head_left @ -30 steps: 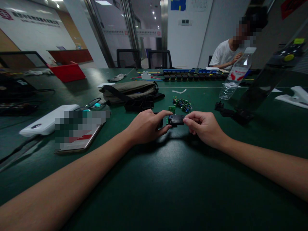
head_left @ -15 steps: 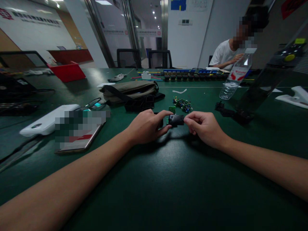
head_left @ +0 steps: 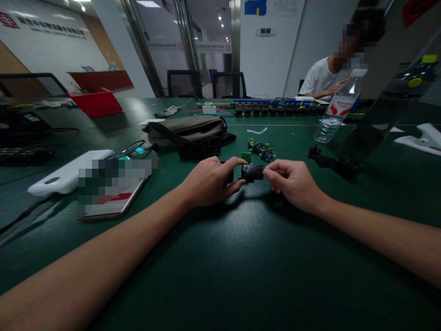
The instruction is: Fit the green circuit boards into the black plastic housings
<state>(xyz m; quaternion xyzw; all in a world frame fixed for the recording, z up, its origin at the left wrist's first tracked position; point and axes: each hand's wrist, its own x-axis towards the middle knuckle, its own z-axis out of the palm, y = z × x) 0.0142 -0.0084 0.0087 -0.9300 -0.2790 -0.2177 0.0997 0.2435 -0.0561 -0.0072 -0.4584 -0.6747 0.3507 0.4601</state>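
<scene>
Head view, mid-frame: holding blk module (head_left: 253,172) by its L end w/ L hand (head_left: 208,182), part-open across it; at R end w/ R hand (head_left: 294,183), w/ tips bunched, can't tell if gripping. Could twist loose if tugged unevenly, hit PCBs (head_left: 263,151) if slipping.

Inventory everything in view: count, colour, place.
module: one, black, centre
circuit boards: several, green, beyond module
bag: one, olive, centre-left
glasses: one, teal, left
device: one, white, left
flat case: one, grey, left
box: one, red, far left
bottles: two, clear and dark, right
strips: several, blue and black, far centre
table: one, green, underneath
chairs: several, black, behind table
person: one, white shirt, back right
left hand: one, bare, gripping module
right hand: one, bare, at module
</scene>
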